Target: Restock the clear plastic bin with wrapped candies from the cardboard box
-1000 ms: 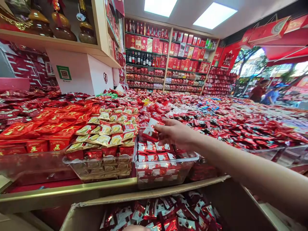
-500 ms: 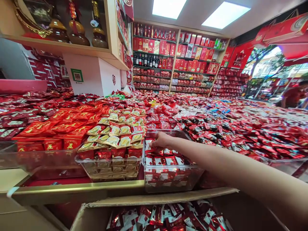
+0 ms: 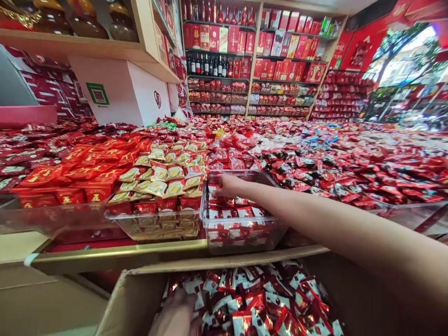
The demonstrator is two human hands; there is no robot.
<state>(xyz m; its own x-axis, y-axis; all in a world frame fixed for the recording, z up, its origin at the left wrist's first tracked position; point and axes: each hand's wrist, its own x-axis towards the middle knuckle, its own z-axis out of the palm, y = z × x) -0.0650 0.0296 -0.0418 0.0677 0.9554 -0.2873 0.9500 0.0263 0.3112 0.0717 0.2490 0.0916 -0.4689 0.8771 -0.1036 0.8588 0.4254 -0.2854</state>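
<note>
My right hand (image 3: pixel 227 186) reaches into a clear plastic bin (image 3: pixel 241 237) that holds rows of red-and-white candy packets (image 3: pixel 238 214). Its fingers are curled together at the bin's left inner side, on a packet that shows only in part. Below, my left hand (image 3: pixel 177 315) is over the left part of an open cardboard box (image 3: pixel 117 298), at the loose candy packets (image 3: pixel 276 301) heaped inside. Motion blurs its fingers, so their grip does not show. The packets in the box look the same as those in the bin.
To the bin's left stand a bin of gold durian packets (image 3: pixel 168 179) and one of bright red packets (image 3: pixel 87 172). Loose red packets (image 3: pixel 332 172) spread over the counter to the right. A gold counter edge (image 3: pixel 122 252) runs between box and bins. Shelves (image 3: pixel 220 74) line the back.
My left hand has come into view over the cardboard box. My right hand stays in the bin, at its left side. The view has tilted down, showing more of the box.
</note>
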